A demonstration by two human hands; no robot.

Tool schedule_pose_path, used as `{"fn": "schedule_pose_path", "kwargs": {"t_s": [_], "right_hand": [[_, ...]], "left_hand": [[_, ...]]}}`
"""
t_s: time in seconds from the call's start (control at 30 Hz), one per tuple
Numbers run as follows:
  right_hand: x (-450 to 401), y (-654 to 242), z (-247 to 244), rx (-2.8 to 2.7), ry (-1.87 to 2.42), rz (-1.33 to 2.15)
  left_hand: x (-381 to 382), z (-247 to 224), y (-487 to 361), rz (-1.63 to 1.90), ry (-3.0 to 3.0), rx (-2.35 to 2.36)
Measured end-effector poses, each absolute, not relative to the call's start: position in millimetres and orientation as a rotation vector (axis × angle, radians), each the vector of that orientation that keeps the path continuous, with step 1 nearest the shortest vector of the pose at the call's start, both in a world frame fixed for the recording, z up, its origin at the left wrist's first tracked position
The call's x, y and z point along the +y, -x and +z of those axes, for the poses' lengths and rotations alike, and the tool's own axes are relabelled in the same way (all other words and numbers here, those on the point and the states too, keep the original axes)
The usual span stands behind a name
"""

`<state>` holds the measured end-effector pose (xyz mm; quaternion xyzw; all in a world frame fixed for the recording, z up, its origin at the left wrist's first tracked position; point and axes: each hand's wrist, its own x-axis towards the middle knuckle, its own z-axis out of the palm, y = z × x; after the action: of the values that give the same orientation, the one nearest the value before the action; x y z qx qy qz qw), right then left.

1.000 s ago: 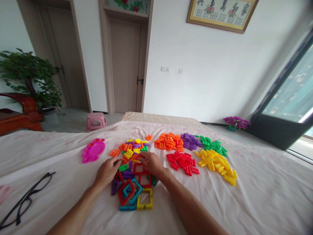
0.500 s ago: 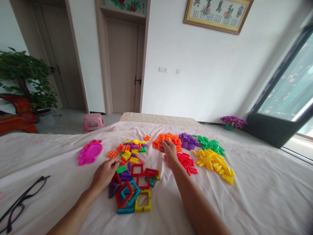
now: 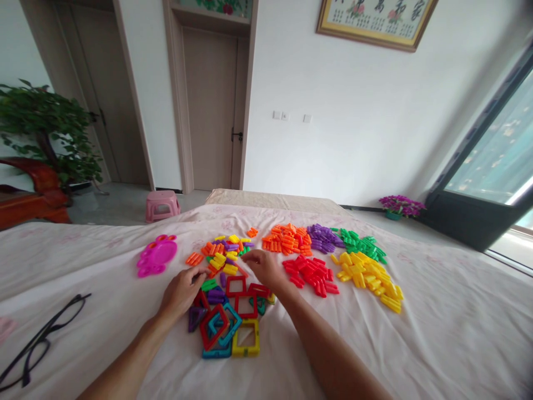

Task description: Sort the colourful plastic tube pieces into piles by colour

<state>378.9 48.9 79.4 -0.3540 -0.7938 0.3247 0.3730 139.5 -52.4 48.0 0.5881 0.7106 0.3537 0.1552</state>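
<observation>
My left hand [image 3: 182, 290] rests at the left side of a mixed pile of coloured plastic pieces [image 3: 220, 258], its fingers curled in; anything between them is hidden. At the pile's right edge is my right hand [image 3: 264, 269], palm down, with its fingers drawn together at the pieces; I cannot make out what is in them. Nearer to me, between the forearms, lie flat magnetic tile frames, among them a red square [image 3: 245, 305], a yellow square [image 3: 245, 351] and a purple triangle [image 3: 196, 319].
Sorted piles stand to the right: orange [image 3: 287, 240], purple [image 3: 323, 239], green [image 3: 362, 244], red [image 3: 312, 275] and yellow [image 3: 368, 275]. A pink paw-shaped tray [image 3: 162, 257] and black glasses [image 3: 45, 331] lie on the left of the cloth [image 3: 108, 266].
My right hand has moved left and toward me, from the orange pile to the mixed pile. My left hand has stayed about where it was. The view has shifted slightly.
</observation>
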Motion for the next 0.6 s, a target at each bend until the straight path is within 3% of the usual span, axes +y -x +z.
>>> {"fn": "schedule_pose_path", "kwargs": {"t_s": [0.2,0.33,0.6], "right_hand": [[8.7,-352.7,92.9,-2.665,0.667,0.328],[-1.4,-346.4,97.3,-2.812,0.735,0.047],[-4.6,-347.0,94.4,-2.729,0.941,-0.005]], "left_hand": [[-51.6,48.2,-139.4,0.985,-1.707,2.013],[-52.3,49.8,-140.9,1.012,-1.729,1.985],[-51.9,51.8,-138.2,0.997,-1.79,1.825]]}}
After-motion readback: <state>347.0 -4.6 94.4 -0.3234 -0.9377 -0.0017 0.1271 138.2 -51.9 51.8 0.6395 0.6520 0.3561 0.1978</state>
